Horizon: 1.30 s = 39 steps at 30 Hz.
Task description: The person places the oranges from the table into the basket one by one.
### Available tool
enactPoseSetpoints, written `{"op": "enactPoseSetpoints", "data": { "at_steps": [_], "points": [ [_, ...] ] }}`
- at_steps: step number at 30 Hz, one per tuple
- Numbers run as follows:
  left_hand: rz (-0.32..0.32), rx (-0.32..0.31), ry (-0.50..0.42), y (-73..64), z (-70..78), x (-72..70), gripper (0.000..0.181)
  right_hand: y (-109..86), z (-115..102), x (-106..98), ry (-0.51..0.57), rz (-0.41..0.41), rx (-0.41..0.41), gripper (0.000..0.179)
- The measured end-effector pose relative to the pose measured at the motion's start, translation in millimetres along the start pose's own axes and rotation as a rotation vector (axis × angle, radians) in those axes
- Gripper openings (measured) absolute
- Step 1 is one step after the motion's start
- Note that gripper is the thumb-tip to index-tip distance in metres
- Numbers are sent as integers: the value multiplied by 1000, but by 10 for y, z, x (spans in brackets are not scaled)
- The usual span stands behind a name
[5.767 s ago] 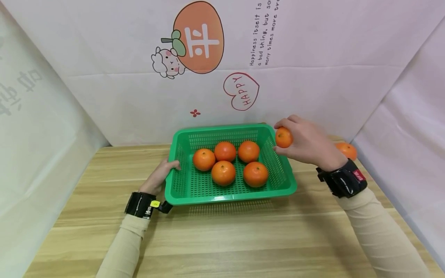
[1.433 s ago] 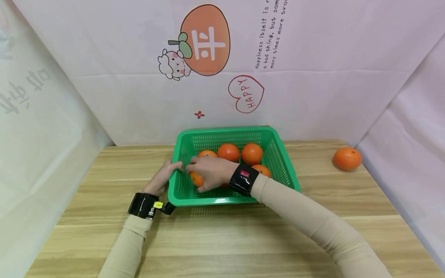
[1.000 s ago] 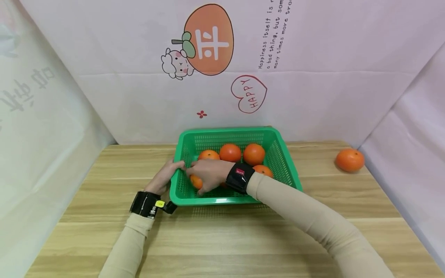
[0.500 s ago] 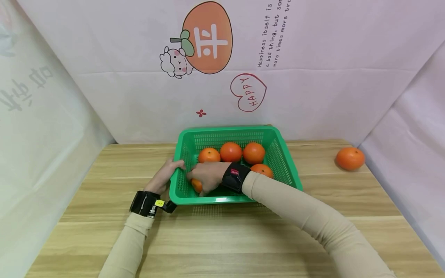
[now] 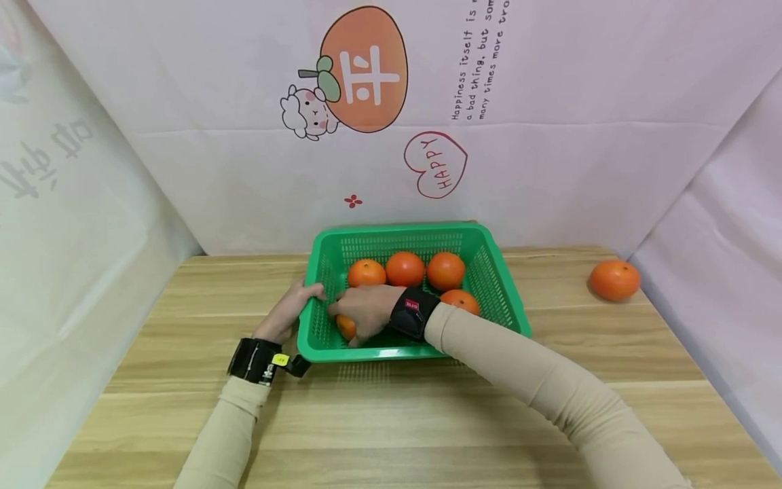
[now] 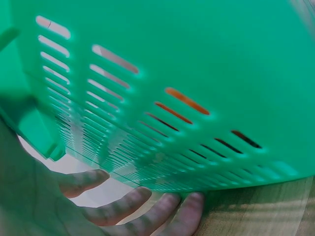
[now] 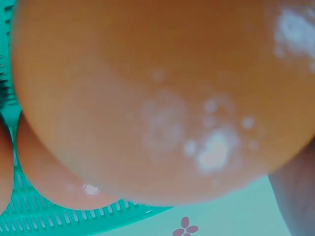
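In the head view my left hand grips the left rim of a green plastic basket, thumb over the edge. The left wrist view shows its fingers curled under the slotted wall. My right hand reaches down into the basket's front left part. It holds an orange there, between thumb and fingers and mostly covered by the hand. Behind it lie an orange, a redder one and another at the back right. An orange shows partly beyond the right wrist.
A single orange lies on the wooden table at the far right. White printed cloth hangs behind and on both sides. A very close orange fills the right wrist view; whether it is the held one I cannot tell.
Since the earliest frame, my right hand has carried an orange from the basket's right rim to its front left. Over the last second it has sunk slightly. The left hand keeps its grip.
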<state>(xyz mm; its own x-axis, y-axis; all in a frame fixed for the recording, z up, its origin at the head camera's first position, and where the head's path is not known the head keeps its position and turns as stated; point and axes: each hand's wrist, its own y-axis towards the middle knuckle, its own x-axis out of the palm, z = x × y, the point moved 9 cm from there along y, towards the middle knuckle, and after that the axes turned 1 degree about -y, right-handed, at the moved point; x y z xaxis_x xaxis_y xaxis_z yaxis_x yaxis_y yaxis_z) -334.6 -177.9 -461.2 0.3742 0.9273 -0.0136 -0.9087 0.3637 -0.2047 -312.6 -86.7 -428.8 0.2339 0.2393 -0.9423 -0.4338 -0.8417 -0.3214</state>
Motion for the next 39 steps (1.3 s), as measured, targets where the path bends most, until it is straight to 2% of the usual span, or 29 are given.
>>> {"op": "enactPoseSetpoints", "data": {
  "at_steps": [12,21,26,32,39],
  "points": [
    [2,-1,11,9,1,15,70,-28,-21,-25,-24,25,-17,58],
    [2,-8,13,26,-25,6,70,-76,17,-70,-51,40,3,67],
    [-3,-4,20,12,-10,8,68,-180,14,-172,-32,66,-4,70],
    [-1,0,10,2,22,14,66,-351,32,-369,32,138,-21,66],
    [12,-9,20,-5,-6,2,68,-518,82,-448,57,164,-11,69]
  ]
}}
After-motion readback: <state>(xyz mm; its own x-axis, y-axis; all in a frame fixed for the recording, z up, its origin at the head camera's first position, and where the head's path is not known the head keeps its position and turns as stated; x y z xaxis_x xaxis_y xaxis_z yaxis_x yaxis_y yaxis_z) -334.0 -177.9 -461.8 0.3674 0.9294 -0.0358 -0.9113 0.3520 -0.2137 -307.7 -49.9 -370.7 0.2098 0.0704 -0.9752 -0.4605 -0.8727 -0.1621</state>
